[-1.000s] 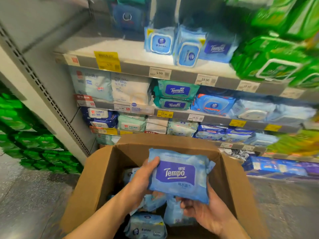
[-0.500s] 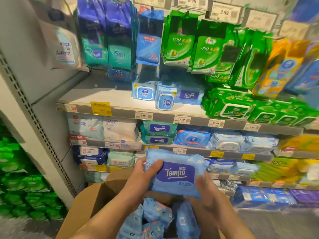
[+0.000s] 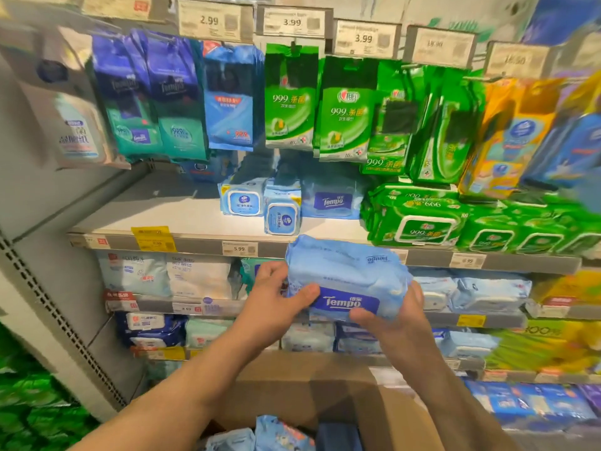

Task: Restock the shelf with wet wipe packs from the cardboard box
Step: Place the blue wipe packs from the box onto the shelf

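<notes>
A light blue Tempo wet wipe pack (image 3: 344,275) is held between both hands, just below the front edge of the top shelf (image 3: 182,216). My left hand (image 3: 276,297) grips its left end, thumb on the front face. My right hand (image 3: 396,320) grips its lower right corner from beneath. On that shelf stands another Tempo pack (image 3: 331,200) beside two blue packs with lids (image 3: 260,203). The cardboard box (image 3: 325,385) sits under my arms, with several blue packs (image 3: 260,434) inside.
Green 999 packs (image 3: 422,222) fill the right of the top shelf. Hanging packs (image 3: 292,99) on pegs overhang its back. The left part of the shelf is bare board. Lower shelves (image 3: 201,304) hold more wipe packs. A grey upright (image 3: 48,304) bounds the left.
Both hands have lifted the Tempo pack out of the box and up toward the top shelf, tilting it flatter. My view has risen from the box to the upper shelves.
</notes>
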